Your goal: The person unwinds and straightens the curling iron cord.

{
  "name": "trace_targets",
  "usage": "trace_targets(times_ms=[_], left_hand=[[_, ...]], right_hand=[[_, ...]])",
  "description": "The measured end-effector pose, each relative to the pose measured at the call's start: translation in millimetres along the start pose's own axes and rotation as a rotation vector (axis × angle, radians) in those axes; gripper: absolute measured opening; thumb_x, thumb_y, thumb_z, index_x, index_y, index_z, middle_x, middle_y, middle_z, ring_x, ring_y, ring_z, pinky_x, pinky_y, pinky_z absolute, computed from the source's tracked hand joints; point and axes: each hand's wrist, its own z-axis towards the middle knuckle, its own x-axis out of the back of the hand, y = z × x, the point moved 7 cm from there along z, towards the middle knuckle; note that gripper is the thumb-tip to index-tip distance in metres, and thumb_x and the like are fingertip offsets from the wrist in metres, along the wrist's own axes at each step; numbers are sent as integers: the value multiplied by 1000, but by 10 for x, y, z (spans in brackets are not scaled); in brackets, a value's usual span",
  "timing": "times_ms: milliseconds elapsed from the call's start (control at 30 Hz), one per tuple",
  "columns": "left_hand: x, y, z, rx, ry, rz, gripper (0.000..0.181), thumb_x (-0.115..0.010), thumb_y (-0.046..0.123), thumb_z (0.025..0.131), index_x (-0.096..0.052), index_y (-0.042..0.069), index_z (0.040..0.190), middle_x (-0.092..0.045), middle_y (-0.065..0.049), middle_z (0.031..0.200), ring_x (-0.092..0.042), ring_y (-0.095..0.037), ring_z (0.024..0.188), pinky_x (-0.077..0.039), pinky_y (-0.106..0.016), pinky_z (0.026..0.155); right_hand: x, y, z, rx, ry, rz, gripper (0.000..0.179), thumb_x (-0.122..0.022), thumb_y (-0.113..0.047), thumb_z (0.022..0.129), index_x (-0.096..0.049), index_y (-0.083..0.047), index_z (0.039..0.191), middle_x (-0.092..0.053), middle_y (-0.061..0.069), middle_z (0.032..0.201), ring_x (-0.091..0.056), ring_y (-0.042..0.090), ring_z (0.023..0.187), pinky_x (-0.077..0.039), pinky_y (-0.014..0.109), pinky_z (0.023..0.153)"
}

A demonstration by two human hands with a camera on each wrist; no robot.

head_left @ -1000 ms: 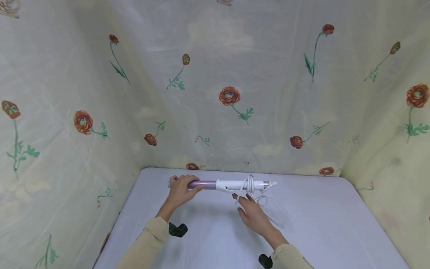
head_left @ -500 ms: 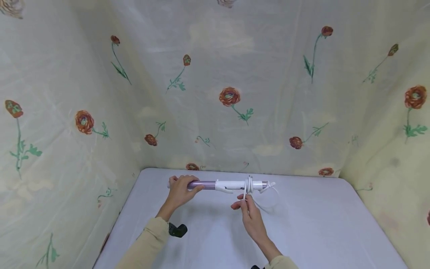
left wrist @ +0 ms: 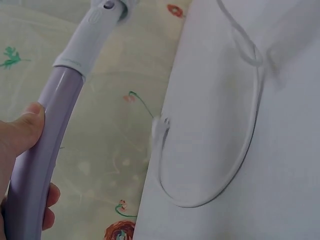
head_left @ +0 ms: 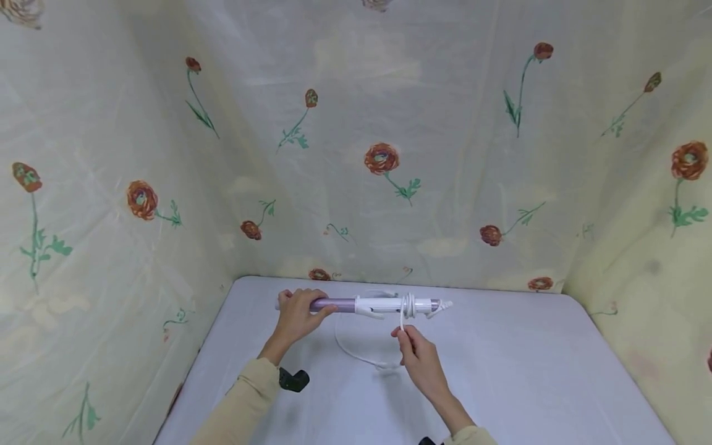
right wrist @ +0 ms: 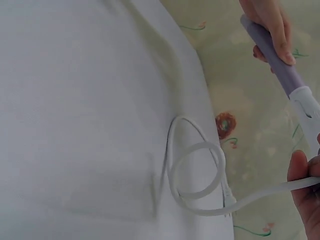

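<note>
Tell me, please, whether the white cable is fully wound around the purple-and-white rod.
Only partly: several turns of white cable circle the purple-and-white rod, while a loose length runs from the right hand.

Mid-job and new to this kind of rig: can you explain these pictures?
No robot here: a person is working bare-handed. The wide picture is from a head-worn camera; the other two, one on each wrist. The left hand grips what looks like a curling iron by its purple part. The right hand pinches its white cord, which is partly wound around the iron's white section. Below is a white tabletop; I can't tell whether the cord's loose loop touches it.
</note>
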Motion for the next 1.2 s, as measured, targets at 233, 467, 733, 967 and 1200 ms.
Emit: trace_targets(times_ms=[233,467,733,967,1200], left_hand=[[14,-8,17,0,0,-9,40,-68,49,81,-69,15,102,-72,-6,96,-56,-22,84,-21,-54,91],[17,-26,8,22,5,-6,40,-69,48,81,-70,15,103,-71,-5,95,-56,-21,85,-20,-54,92],[-9,-61,-26,53,-7,36,40,-70,50,79,-70,17,102,-71,-2,93,-56,-20,87,-22,-53,93],[-33,-98,-39,53,-14,37,39,-70,50,79,-70,18,101,-70,-1,92,-57,-20,87,-22,-53,94],[-31,-93,-39,36,-23,27,39,-70,50,79,-70,18,102,-70,-1,93,-56,-19,87,-22,-53,94]], right_hand=[[34,-112,7,37,-16,-47,17,-49,-18,99,-65,-12,97,-42,-7,60,-43,2,47,-40,22,47],[121,-58,-1,5,47,-104,14,-53,-15,97,-62,-8,105,-42,-9,55,-33,-1,45,-29,20,44],[254,-65,20,96,111,-199,5,-62,-13,91,-60,-9,91,-53,-9,59,-39,-2,49,-35,18,48],[456,-329,112,335,154,-413,5,-68,-10,85,-67,-9,90,-65,-3,74,-52,4,62,-41,20,53],[627,-472,265,448,121,-484,10,-72,-10,82,-70,-9,92,-60,-6,76,-48,5,69,-41,21,57]])
